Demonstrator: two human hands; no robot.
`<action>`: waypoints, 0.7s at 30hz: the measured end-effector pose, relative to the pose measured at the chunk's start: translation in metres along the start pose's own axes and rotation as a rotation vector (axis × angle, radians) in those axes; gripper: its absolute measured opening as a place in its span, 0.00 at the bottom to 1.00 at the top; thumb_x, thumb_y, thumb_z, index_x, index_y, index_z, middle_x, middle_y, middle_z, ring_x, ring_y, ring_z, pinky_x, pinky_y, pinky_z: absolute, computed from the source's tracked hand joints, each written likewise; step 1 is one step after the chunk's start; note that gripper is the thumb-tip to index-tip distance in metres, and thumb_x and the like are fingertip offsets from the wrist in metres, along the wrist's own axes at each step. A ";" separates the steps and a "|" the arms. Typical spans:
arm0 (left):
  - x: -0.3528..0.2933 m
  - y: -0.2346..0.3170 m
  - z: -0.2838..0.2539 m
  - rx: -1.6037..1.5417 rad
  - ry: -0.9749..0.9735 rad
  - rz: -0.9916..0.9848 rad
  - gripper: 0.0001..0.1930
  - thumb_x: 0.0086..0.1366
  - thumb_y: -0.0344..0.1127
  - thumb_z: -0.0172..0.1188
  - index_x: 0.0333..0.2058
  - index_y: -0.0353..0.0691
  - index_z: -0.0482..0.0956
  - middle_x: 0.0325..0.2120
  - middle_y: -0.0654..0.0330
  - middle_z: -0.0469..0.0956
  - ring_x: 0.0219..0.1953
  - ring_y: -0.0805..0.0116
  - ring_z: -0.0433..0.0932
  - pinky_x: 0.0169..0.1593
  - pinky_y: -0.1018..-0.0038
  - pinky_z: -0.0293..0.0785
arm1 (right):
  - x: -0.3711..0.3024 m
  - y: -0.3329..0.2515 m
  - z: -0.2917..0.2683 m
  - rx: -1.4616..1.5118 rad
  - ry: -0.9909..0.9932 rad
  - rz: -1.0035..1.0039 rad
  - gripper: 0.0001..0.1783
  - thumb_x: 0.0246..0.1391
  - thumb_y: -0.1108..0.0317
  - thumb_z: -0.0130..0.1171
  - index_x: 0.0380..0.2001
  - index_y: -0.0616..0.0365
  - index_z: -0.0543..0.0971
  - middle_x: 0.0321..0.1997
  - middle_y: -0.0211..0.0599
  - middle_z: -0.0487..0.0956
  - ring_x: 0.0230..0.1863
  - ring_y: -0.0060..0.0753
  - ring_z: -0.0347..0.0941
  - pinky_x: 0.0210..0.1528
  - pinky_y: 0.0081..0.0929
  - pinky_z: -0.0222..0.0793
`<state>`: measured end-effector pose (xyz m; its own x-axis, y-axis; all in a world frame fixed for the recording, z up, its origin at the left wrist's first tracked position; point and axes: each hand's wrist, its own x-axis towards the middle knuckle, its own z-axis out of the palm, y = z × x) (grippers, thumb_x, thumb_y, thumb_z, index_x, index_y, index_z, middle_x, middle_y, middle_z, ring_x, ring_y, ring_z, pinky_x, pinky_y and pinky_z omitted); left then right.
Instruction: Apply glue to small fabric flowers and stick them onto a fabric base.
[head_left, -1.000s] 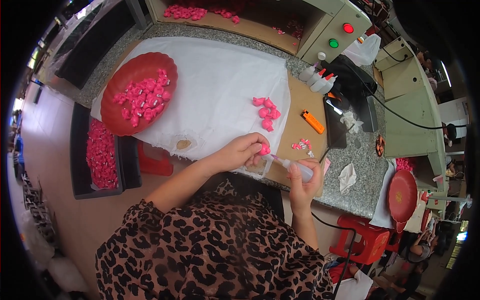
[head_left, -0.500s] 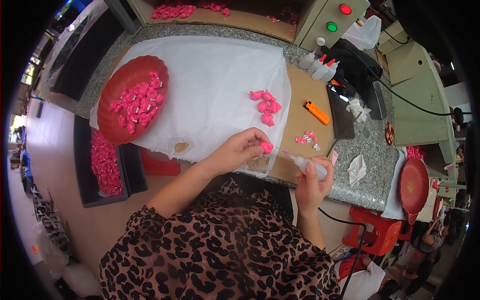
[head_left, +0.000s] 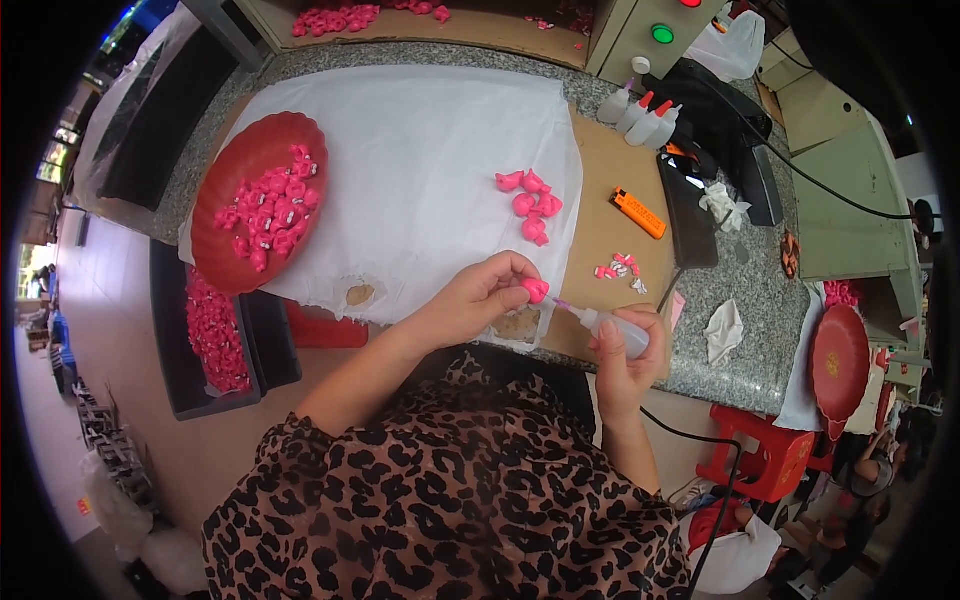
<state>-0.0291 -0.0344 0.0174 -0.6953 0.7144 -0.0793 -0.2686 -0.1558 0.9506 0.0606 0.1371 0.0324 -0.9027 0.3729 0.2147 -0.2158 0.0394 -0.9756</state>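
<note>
My left hand (head_left: 478, 297) pinches a small pink plastic figure piece (head_left: 536, 290) between thumb and fingertips, above the near edge of the white paper. In my right hand (head_left: 627, 372) lies a translucent squeeze bottle (head_left: 622, 334), gripped between thumb and fingers. Its thin purple-based nozzle points left at the pink piece, with the tip at or very near its surface; whether they touch I cannot tell. Several rounded pink pieces (head_left: 524, 205) rest on the paper beyond my hands. Small pink and white bits (head_left: 622, 267) lie on the brown cardboard beyond the bottle.
A red scalloped dish (head_left: 207, 235) with many pink pieces stands at the left, above a dark bin (head_left: 185, 385) of more pieces. An orange-handled cutter (head_left: 638, 213), white squeeze bottles with red caps (head_left: 645, 122), a black tablet-like panel (head_left: 690, 225) and crumpled tissue (head_left: 724, 332) are at the right.
My right hand has moved slightly left, bringing the bottle's nozzle up to the pink piece. My left hand keeps its pinch almost in place. The whole view has shifted a little.
</note>
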 end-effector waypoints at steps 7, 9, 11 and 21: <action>0.001 0.002 0.002 0.038 0.013 -0.007 0.07 0.61 0.31 0.47 0.37 0.37 0.64 0.28 0.67 0.67 0.28 0.83 0.64 0.31 0.86 0.62 | 0.001 -0.005 0.002 0.183 0.138 0.168 0.06 0.50 0.71 0.49 0.30 0.61 0.66 0.30 0.34 0.66 0.22 0.19 0.64 0.22 0.12 0.61; 0.002 0.001 0.002 0.018 0.032 -0.033 0.07 0.61 0.32 0.46 0.36 0.37 0.64 0.26 0.67 0.67 0.26 0.82 0.64 0.30 0.86 0.62 | 0.007 0.000 -0.006 0.378 0.106 0.236 0.07 0.51 0.69 0.49 0.31 0.61 0.66 0.31 0.36 0.67 0.23 0.22 0.65 0.23 0.15 0.61; 0.003 -0.005 -0.002 -0.007 0.018 -0.042 0.07 0.61 0.32 0.46 0.36 0.37 0.63 0.26 0.65 0.67 0.26 0.82 0.64 0.29 0.85 0.62 | 0.009 0.005 -0.009 0.573 0.070 0.304 0.08 0.52 0.68 0.48 0.33 0.61 0.66 0.32 0.38 0.68 0.24 0.24 0.66 0.24 0.17 0.62; 0.004 -0.001 0.001 -0.110 0.034 0.008 0.11 0.63 0.33 0.42 0.42 0.36 0.61 0.27 0.61 0.68 0.23 0.78 0.64 0.28 0.83 0.63 | 0.009 0.006 -0.005 0.907 0.150 0.648 0.13 0.51 0.68 0.48 0.40 0.61 0.66 0.39 0.39 0.70 0.38 0.30 0.68 0.40 0.25 0.65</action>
<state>-0.0305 -0.0308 0.0167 -0.7198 0.6892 -0.0835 -0.3328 -0.2370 0.9127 0.0529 0.1458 0.0280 -0.9021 0.1889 -0.3881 0.0311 -0.8684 -0.4949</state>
